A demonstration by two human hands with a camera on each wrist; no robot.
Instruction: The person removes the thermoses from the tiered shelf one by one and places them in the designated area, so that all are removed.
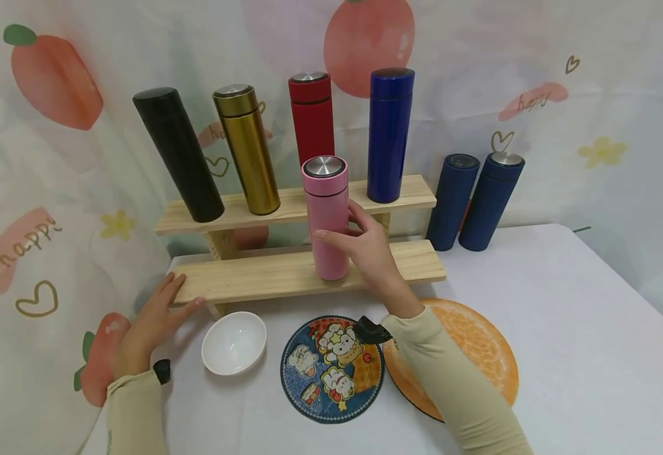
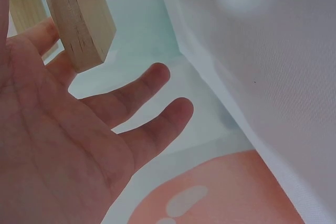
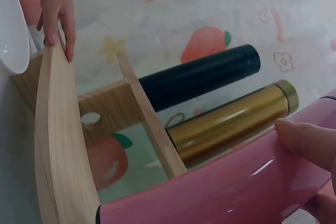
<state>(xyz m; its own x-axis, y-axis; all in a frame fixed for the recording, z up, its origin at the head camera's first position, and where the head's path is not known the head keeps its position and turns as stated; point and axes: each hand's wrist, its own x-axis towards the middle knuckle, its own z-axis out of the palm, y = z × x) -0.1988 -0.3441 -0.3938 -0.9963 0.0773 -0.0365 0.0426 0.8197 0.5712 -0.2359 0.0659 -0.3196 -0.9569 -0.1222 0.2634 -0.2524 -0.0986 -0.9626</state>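
My right hand (image 1: 373, 253) grips a pink thermos (image 1: 327, 221) with a silver lid top, thumb at the front and fingers around its right side. The thermos is upright, its base at the lower board of a two-step wooden shelf (image 1: 263, 272); contact is hard to tell. At that board's left end rests my left hand (image 1: 152, 322), its thumb along the front edge. Its ring and little fingers extend past the wood in the left wrist view. On the upper step stand a black thermos (image 1: 180, 158), a gold one (image 1: 247, 151), a partly hidden red one (image 1: 311, 120) and a blue one (image 1: 390, 136).
Two dark blue thermoses (image 1: 452, 202) stand on the table right of the shelf. In front are a white bowl (image 1: 234, 343), a round cartoon mat (image 1: 331, 373) and an orange round mat (image 1: 479, 347) partly under my right sleeve. A printed cloth (image 1: 536, 126) hangs behind.
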